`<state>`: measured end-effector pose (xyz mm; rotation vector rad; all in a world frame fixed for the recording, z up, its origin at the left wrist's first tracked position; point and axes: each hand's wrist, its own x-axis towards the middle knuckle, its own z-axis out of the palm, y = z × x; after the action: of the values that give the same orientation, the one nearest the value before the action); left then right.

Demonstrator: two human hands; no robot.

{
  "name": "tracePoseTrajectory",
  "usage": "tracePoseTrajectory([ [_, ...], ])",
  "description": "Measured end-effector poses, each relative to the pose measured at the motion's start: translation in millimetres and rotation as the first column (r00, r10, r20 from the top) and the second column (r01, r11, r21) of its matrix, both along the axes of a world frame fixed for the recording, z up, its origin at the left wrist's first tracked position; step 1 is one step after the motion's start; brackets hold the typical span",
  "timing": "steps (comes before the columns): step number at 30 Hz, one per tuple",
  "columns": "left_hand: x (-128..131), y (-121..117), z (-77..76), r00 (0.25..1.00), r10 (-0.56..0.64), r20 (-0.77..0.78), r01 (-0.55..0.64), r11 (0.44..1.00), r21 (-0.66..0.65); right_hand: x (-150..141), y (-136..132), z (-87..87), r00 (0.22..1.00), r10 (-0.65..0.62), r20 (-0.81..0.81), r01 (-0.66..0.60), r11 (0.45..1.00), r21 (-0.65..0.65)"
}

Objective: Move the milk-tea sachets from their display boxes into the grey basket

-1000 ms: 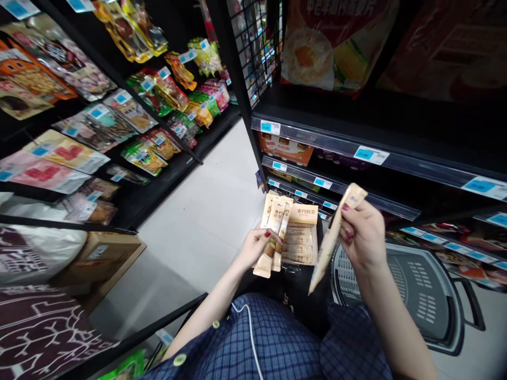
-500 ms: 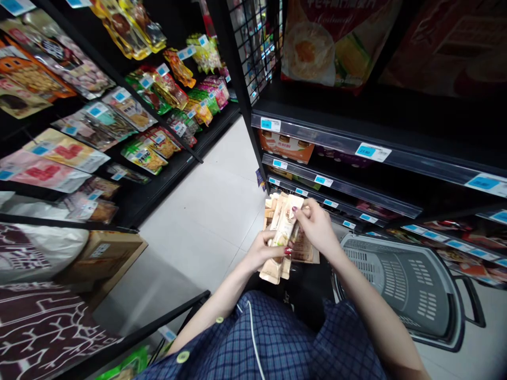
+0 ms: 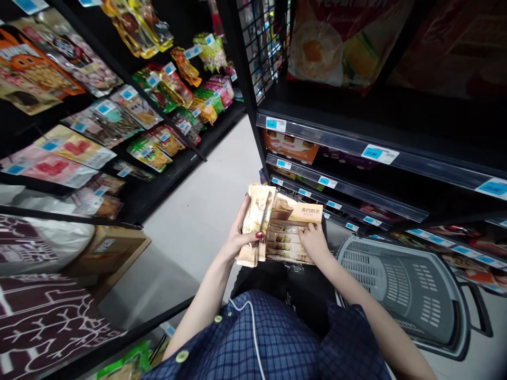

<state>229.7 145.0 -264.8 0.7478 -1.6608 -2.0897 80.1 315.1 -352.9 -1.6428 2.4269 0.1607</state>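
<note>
My left hand (image 3: 241, 238) is closed round a bundle of beige milk-tea sachets (image 3: 255, 224), held upright over my lap. Just right of it lies an open beige box of milk tea (image 3: 295, 229) with several more sachets stacked inside. My right hand (image 3: 313, 241) rests on the box's near edge, fingers curled down onto the sachets in it; whether it grips one I cannot tell. Blue checked sleeves and lap fill the bottom of the view.
A grey plastic shopping basket (image 3: 404, 287) sits on the floor at my right. Black shelves with blue price tags (image 3: 374, 153) rise ahead and right. Racks of snack bags (image 3: 150, 153) line the left. A cardboard box (image 3: 109, 253) stands at lower left, beside the pale tiled aisle (image 3: 198, 221).
My right hand carried a single sachet from the right over to the bundle in my left hand, let it go there, then dropped onto the box. The bundle grew by one.
</note>
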Motion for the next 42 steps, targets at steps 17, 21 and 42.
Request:
tracePoseTrajectory([
  [17, 6, -10, -9.8, 0.993, -0.012, 0.114, 0.015, 1.000, -0.025, -41, 79, 88.4, 0.916, 0.182, 0.358, 0.153, 0.666, -0.730],
  [21, -2, 8, -10.7, 0.994, -0.107, 0.029, 0.104, 0.990, 0.095, -34, 75, 111.7, 0.916, 0.253, 0.311, 0.148, 0.507, -0.849],
  [42, -5, 23, -1.5, 0.988, -0.136, -0.079, 0.155, 0.915, 0.373, -30, 59, 113.5, 0.859, 0.386, 0.336, 0.112, 0.499, -0.859],
])
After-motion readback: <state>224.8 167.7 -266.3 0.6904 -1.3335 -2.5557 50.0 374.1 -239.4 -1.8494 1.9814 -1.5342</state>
